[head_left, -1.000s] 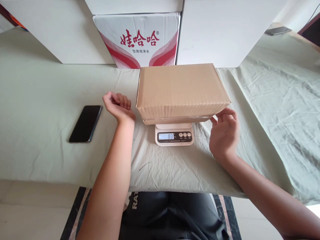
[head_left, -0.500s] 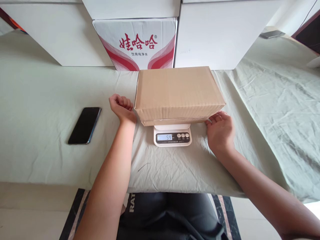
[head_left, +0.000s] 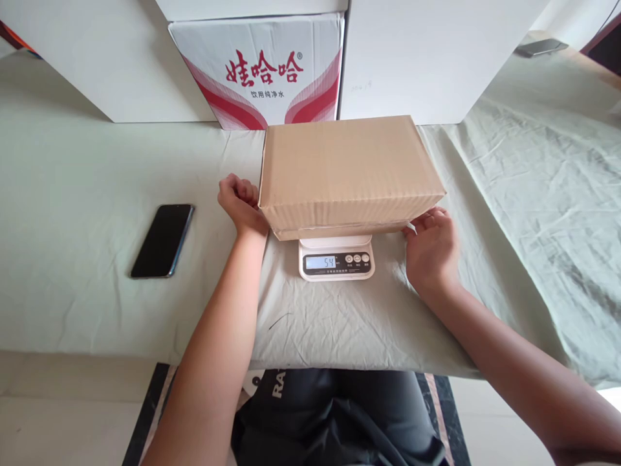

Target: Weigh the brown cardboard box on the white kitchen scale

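A brown cardboard box (head_left: 349, 162) rests on a small white kitchen scale (head_left: 337, 275), whose display reads 54. The box covers most of the weighing plate. My left hand (head_left: 239, 197) lies on the cloth beside the box's left end, fingers curled in a loose fist with nothing seen in them. At the front right corner, my right hand (head_left: 431, 249) rests palm up with loosely bent fingers just under the box's edge. Its fingertips are partly hidden, and I cannot tell whether they touch the cardboard.
A black smartphone (head_left: 162, 241) lies on the pale green cloth (head_left: 72, 298) to the left. White cartons, one with red print (head_left: 272, 74), stand behind the brown box. Another flat dark device (head_left: 541, 47) lies far right. The table's front edge runs close to my lap.
The view has shifted slightly. My left hand sits a little closer to the box's left end. The box stays on the scale, and the reading is still 54.
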`<state>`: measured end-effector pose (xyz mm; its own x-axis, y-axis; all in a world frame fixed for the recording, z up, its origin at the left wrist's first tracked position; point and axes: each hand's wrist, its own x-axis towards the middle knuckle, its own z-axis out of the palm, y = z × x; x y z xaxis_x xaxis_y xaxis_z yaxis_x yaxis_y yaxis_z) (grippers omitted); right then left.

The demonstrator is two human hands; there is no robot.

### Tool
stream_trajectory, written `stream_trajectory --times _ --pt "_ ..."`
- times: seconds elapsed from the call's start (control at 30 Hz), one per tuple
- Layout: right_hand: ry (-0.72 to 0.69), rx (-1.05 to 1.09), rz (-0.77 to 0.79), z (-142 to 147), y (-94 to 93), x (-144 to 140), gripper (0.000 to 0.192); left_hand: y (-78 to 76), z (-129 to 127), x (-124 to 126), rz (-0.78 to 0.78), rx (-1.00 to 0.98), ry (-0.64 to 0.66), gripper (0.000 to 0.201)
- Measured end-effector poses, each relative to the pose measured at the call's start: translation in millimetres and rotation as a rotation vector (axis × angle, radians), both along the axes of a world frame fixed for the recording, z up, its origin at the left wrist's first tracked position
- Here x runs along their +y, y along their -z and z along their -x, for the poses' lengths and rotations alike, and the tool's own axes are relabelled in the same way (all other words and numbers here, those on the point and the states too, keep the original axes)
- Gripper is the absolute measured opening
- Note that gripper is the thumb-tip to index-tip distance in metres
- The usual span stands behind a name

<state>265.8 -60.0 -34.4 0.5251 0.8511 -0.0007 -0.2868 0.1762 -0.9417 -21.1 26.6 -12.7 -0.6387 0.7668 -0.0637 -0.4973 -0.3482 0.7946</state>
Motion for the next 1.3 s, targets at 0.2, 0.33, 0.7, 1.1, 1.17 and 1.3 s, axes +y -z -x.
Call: stream_trajectory --times 0.2,0.33,0.7,1.1,1.17,1.3 --pt "-0.009 -0.067 -0.046 3.1 -2.1 -1.7 0.012 -3.4 -4.6 -1.7 0.022 0.008 0.03 0.057" --pt "-0.014 -0.093 -0.063 0.7 -1.2 -1.0 0.016 -3.5 -5.2 -0.7 0.006 0.006 0.047 0.061" --pt "-0.039 -0.261 -0.187 -1.5 5.5 -4.1 0.02 3.0 -2.3 1.4 0.002 0.027 0.05 0.06" --pt "-0.079 -0.222 -0.118 -1.5 4.0 -3.9 0.026 6.6 -3.5 -0.5 -0.028 0.078 0.12 0.07" --pt "-0.092 -0.211 -0.11 -2.0 2.4 -4.0 0.025 6.7 -3.9 -0.6 -0.023 0.064 0.133 0.068" --pt "-0.112 -0.192 -0.094 -4.0 1.4 -3.8 0.018 6.4 -5.7 -1.2 -0.02 0.057 0.131 0.063"
